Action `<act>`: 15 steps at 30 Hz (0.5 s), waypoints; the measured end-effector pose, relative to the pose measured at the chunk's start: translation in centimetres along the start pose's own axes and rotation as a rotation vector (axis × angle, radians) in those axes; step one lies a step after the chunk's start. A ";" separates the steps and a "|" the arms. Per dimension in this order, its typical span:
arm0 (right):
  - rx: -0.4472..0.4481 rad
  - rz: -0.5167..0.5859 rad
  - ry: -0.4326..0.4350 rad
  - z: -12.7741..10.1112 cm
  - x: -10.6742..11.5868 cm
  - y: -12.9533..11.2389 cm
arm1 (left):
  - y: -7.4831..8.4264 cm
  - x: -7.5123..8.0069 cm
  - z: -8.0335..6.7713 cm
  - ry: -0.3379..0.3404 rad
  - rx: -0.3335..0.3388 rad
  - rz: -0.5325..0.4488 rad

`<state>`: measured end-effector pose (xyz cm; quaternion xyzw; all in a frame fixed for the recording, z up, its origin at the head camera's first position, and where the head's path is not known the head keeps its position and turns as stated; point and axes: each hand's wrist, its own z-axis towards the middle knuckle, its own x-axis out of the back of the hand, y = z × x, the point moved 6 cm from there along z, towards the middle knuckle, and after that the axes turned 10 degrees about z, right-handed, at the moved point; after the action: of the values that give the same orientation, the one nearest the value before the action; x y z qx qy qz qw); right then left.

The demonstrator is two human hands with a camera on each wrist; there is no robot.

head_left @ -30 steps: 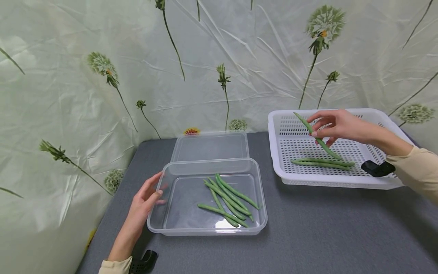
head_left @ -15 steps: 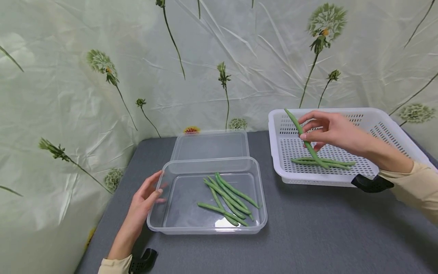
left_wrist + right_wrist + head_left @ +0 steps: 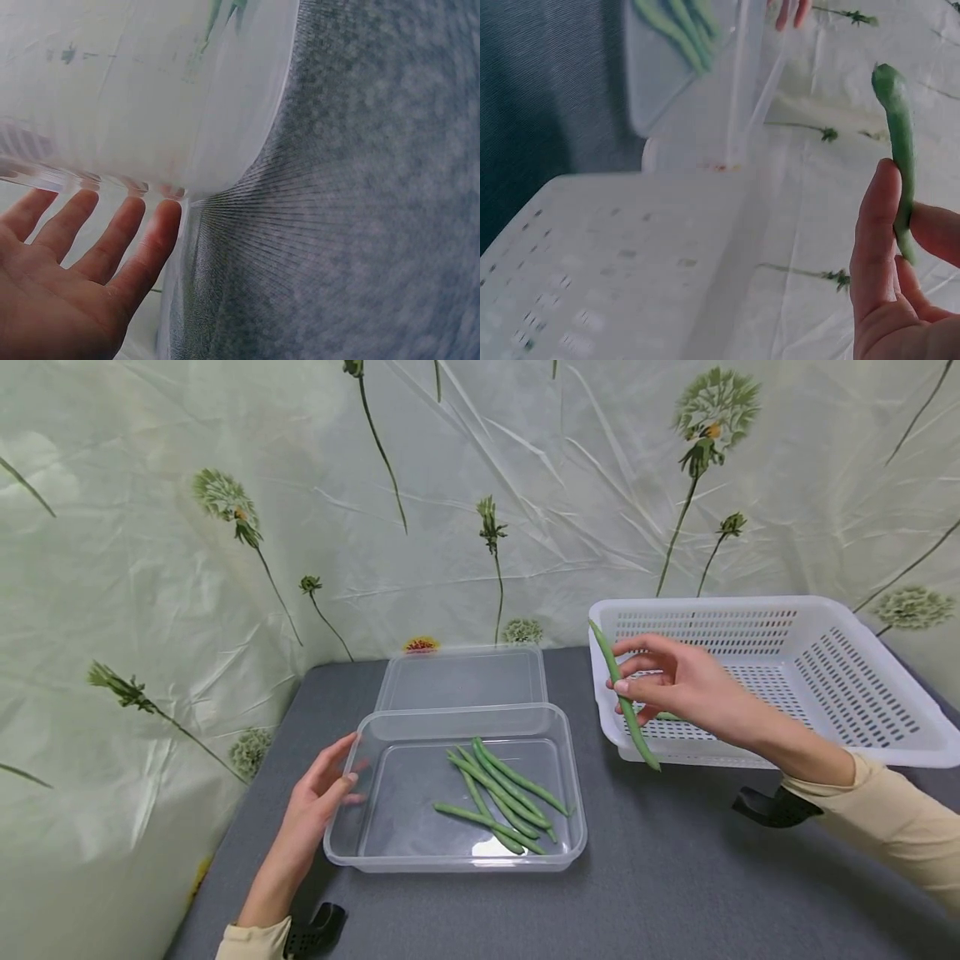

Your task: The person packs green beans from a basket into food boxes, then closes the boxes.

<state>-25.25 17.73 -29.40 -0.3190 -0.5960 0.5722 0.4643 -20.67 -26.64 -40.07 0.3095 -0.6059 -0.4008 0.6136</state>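
Pinching one green bean [image 3: 625, 710] between thumb and fingers, the right hand [image 3: 678, 685] holds it near-upright over the left rim of the white basket [image 3: 825, 677], at 3 o'clock from the clear container [image 3: 390, 852]. Pinch looks light, so the bean could slip and drop onto the bench [image 3: 675, 877]. Left hand [image 3: 318, 797], fingers straight, touches the container's 9 o'clock wall. Beans [image 3: 498, 797] lie inside; lid [image 3: 461, 677] at 12 o'clock. The path across looks unobstructed.
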 end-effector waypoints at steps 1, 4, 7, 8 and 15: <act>0.005 0.008 -0.001 0.0 -0.3 -0.2 | 0.0 0.0 0.0 -0.001 -0.002 0.000; 0.021 0.043 -0.008 0.1 -1.3 -0.7 | 0.0 0.1 -0.1 0.002 -0.010 -0.002; 0.047 0.072 -0.026 0.2 -2.4 -0.9 | 0.0 0.1 -0.1 0.001 -0.007 -0.004; 0.055 0.089 -0.030 0.2 -2.7 -0.9 | 0.0 0.1 -0.1 0.000 -0.006 -0.006; 0.100 0.193 -0.069 0.7 -6.0 0.0 | 0.1 0.1 0.0 -0.003 -0.003 -0.016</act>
<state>-23.70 11.95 -30.48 -0.3316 -0.5489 0.6540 0.4014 -20.67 -26.69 -39.89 0.3126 -0.6038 -0.4070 0.6100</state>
